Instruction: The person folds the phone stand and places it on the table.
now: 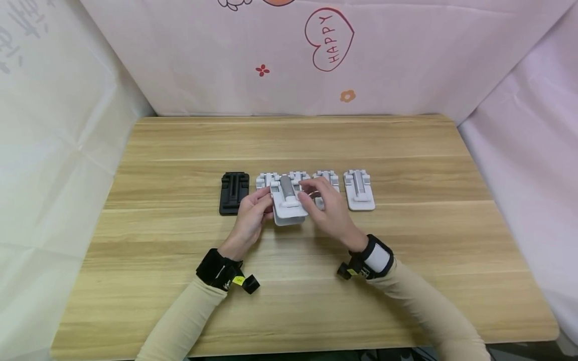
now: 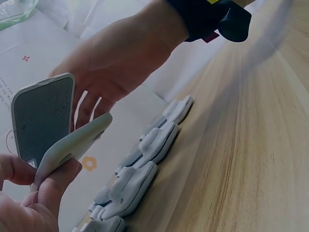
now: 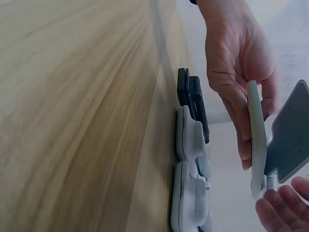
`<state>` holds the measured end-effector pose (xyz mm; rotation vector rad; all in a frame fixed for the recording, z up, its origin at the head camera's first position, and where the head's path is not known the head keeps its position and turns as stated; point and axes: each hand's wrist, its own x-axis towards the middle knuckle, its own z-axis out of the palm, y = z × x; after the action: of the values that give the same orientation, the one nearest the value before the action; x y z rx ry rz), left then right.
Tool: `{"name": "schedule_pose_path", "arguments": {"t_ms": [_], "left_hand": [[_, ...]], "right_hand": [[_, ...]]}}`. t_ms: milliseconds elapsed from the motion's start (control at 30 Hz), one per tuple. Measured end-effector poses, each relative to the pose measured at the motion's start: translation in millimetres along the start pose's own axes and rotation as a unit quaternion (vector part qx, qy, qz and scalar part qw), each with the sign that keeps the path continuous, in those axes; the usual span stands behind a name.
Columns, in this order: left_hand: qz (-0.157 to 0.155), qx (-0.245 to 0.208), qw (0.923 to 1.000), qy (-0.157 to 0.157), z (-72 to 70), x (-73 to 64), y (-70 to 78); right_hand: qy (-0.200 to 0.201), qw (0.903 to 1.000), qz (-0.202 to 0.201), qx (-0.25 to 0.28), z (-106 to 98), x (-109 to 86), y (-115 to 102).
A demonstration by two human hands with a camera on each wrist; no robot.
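A partly unfolded white phone stand [image 1: 289, 206] is held above the table, its two plates spread apart at the hinge. My left hand [image 1: 250, 219] grips its left edge; in the left wrist view, thumb and fingers pinch one plate near the hinge. The right hand [image 1: 329, 210] has thumb and fingertips at the stand's right edge, by the hinge arm. Its fingertips [image 3: 285, 205] show close to the hinge in the right wrist view, where their exact contact is partly hidden. The grey pad [image 2: 43, 116] on one plate faces the left wrist camera.
A row of folded stands lies behind the hands: a black one [image 1: 234, 194] at left, several white ones, the rightmost white stand [image 1: 359, 190] fully visible. The held stand and right hand partly cover the middle ones. The wooden table [image 1: 289, 311] meets a cloth backdrop [image 1: 203, 65].
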<state>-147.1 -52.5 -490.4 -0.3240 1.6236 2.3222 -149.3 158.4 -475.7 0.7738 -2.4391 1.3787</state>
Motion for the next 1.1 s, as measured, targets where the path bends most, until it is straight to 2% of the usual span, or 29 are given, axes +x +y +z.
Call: {"name": "schedule_pose_path", "arguments": {"t_ms": [133,200,267,367,500,667,733,967,1100], "left_hand": [[0.001,-0.002,1.0000,0.002,-1.1,0.6,-0.6],[0.002,-0.003,1.0000,0.003,-1.8,1.3,-1.2],[0.002,-0.004,1.0000,0.004,-2.4,2.0,-1.6],[0.002,-0.002,1.0000,0.003,-2.6,2.7,-1.8],[0.003,-0.001,1.0000,0.004,-2.2,2.3,-0.4],[0.005,0.004,1.0000,0.004,-1.7,1.1,1.0],[0.004,0.005,1.0000,0.002,-1.5,1.1,1.1],[-0.014,0.000,0.9998,0.010,-1.5,1.8,2.7],[-0.013,-0.009,0.9999,0.001,-2.0,1.5,3.9]], "right_hand": [[-0.025,0.9960,0.073,0.044,1.1,0.0,2.5],[-0.039,0.9897,0.117,0.073,1.8,0.4,3.8],[-0.051,0.9791,0.166,0.106,2.2,0.7,4.3],[-0.064,0.9605,0.229,0.144,2.7,1.1,2.7],[-0.089,0.9358,0.291,0.178,2.3,3.6,0.8],[-0.143,0.8846,0.376,0.236,0.2,7.0,5.2],[-0.154,0.8709,0.389,0.257,-0.1,7.0,7.3],[-0.161,0.8573,0.384,0.303,-0.5,5.0,9.4],[-0.160,0.8499,0.385,0.322,-0.4,4.1,7.6]]}}
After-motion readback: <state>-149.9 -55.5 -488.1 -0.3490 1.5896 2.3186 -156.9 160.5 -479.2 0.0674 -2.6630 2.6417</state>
